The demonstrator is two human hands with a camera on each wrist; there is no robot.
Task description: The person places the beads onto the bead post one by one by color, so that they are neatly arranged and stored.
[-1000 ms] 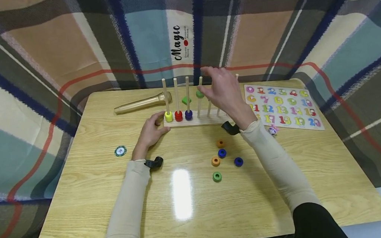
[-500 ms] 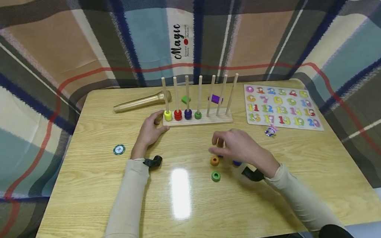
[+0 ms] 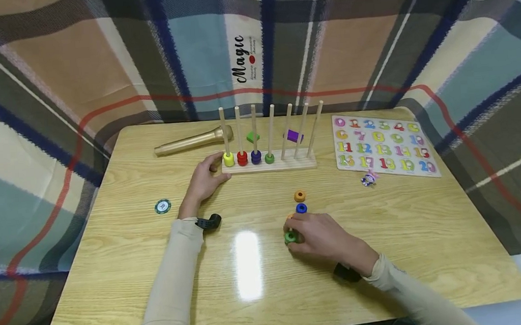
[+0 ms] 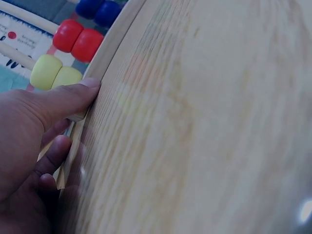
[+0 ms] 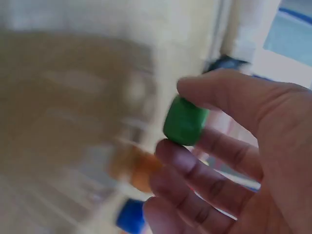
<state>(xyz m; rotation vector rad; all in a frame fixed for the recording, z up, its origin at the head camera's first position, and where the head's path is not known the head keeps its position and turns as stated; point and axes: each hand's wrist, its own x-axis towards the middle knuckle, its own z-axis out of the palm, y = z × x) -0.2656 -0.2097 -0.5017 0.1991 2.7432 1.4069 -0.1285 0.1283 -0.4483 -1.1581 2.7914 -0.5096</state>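
My left hand (image 3: 202, 181) holds the left end of the wooden peg rack (image 3: 288, 165), thumb along its front edge. In the left wrist view, paired yellow beads (image 4: 46, 71), red beads (image 4: 78, 41) and blue beads (image 4: 100, 10) sit on the rack's pegs. A single green bead (image 3: 269, 158) rests at the foot of the fourth peg. Lower on the table, my right hand (image 3: 323, 239) pinches another green bead (image 5: 185, 121) between thumb and fingers. Beyond it lie an orange bead (image 3: 299, 196) and a blue bead (image 3: 301, 208); a second orange bead (image 3: 290, 215) is partly covered.
Behind the rack are a gold baton-like stick (image 3: 190, 142), a green block (image 3: 252, 137) and a purple block (image 3: 293, 136). A number board (image 3: 385, 145) lies right, with a small figurine (image 3: 369, 178) before it. A round chip (image 3: 163, 206) lies left.
My right hand has let the first green bead drop down the fourth peg, come back towards the front of the table and taken hold of another green bead. My left hand stays on the rack.
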